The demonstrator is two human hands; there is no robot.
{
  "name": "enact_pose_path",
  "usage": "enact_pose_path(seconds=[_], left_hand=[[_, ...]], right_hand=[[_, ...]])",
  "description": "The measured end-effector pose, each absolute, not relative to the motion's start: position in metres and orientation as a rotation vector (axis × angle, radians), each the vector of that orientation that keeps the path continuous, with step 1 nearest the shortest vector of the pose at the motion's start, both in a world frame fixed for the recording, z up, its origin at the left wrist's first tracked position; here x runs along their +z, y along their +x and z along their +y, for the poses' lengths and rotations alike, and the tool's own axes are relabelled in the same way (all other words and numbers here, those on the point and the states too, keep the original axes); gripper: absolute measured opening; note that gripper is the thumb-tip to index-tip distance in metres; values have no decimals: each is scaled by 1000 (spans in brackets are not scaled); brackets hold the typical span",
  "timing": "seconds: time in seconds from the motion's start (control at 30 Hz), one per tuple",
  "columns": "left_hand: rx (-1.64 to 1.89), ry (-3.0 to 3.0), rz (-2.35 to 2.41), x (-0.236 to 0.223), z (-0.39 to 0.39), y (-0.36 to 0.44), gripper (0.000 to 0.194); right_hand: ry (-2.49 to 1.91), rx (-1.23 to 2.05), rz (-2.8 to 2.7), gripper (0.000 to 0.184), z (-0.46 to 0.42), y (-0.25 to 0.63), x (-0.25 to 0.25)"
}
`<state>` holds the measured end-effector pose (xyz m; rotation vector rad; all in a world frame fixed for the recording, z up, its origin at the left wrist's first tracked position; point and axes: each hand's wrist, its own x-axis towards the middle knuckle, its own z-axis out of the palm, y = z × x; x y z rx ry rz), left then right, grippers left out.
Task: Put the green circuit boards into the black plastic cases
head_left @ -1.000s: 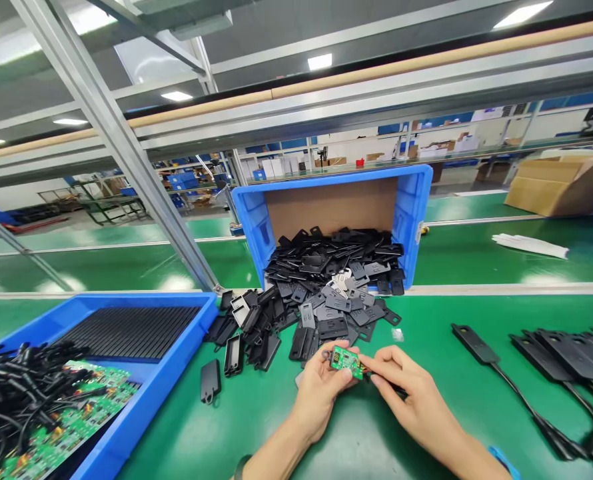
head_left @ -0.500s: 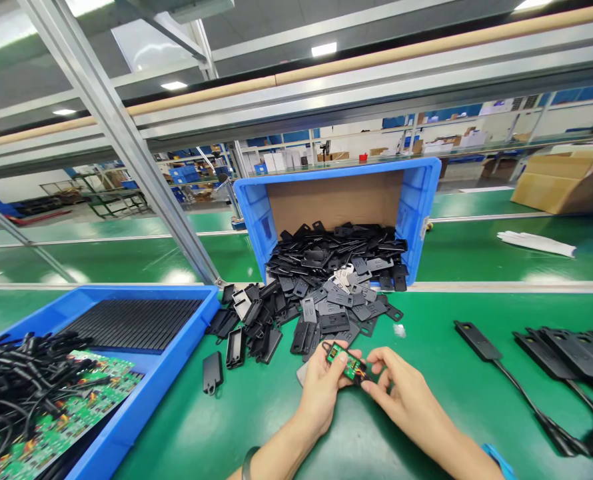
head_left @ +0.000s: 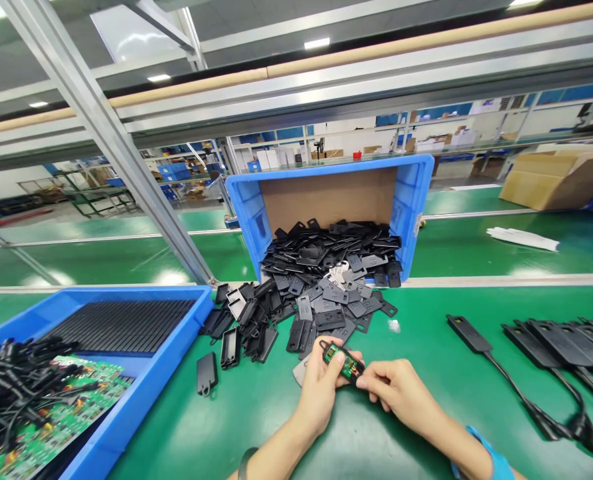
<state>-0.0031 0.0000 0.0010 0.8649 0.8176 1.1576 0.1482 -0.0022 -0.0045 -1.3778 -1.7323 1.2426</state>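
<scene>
My left hand (head_left: pixel 321 387) is closed around a black plastic case with a green circuit board (head_left: pixel 344 363) seated in it, the thumb lying on the board. Coloured wires show at the board's lower right end. There my right hand (head_left: pixel 394 387) is closed, thumb and forefinger pinched at that end; what lies between the fingertips is too small to make out. Just beyond my hands lies a heap of flat grey covers (head_left: pixel 334 317). Left of it are several black case shells (head_left: pixel 249 327), and one shell (head_left: pixel 207 373) lies apart.
A tipped blue crate (head_left: pixel 416 220) spills black covers onto the green table (head_left: pixel 376 440). On the left stands a blue tray (head_left: pixel 151 373) with cables, circuit boards and a row of black cases. Cased units with cables (head_left: pixel 566 347) lie right. Behind are a white glove (head_left: pixel 522 239) and a cardboard box (head_left: pixel 551 180).
My right hand's fingers have closed in from slightly apart to a pinch at the wire end of the case. My left hand keeps its hold. The camera view has shifted slightly.
</scene>
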Motion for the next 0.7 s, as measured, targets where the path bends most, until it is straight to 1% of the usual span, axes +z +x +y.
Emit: enact_pose_path(seconds=[0.1,0.17,0.33,0.5,0.7], left_hand=[[1161,832,785,2,-1,-2,26],[1167,841,795,3,-1,-2,27],[1206,906,857,4,-2,-2,26],[1243,951,930,0,-4,-1,25],[1290,1030,993,0,-3,-1,24]], right_hand=[[-1357,1335,-1713,32,-1,149,-5],[-1347,1342,-1760,32,0,150,-4],[-1365,1030,-1883,35,1,151,0],[-1428,1072,-1883,34,3,148,1],[-1458,889,-1922,32,2,145,8]])
